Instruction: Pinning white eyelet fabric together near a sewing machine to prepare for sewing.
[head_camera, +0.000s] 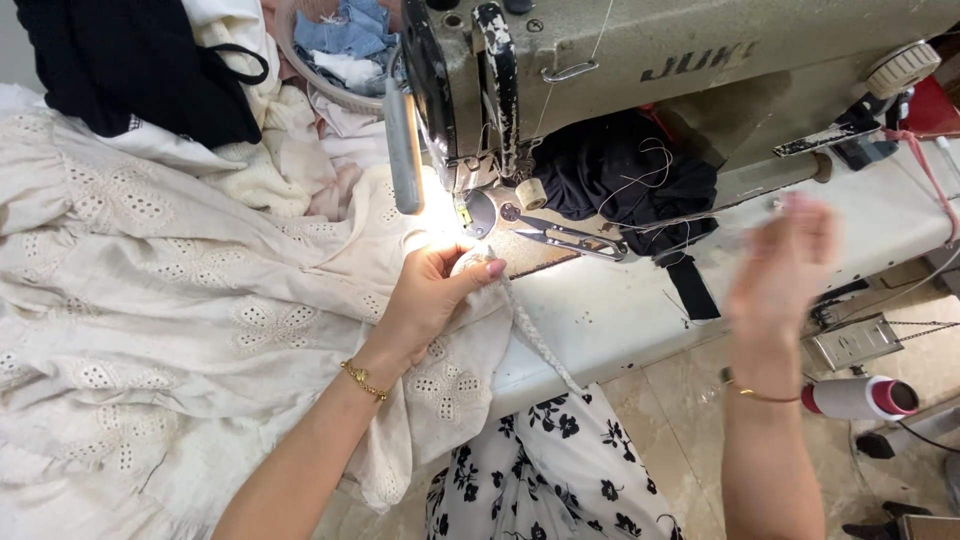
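Note:
My left hand (430, 295) pinches a fold of cream eyelet fabric (190, 300) right below the needle area of a grey-green sewing machine (640, 60). A thin braided cord (535, 335) of the same cream colour trails from that hand down over the table edge. My right hand (785, 260) is raised in the air at the right, blurred, fingers apart and holding nothing I can see. Small scissors (570, 238) lie on the machine bed beside a bundle of black cloth (625, 180).
A heap of dark and cream clothes (150, 70) and a basket of scraps (340, 50) sit at the back left. The white machine table (620, 310) ends near my lap. A thread cone (865, 397) lies on the tiled floor at the right.

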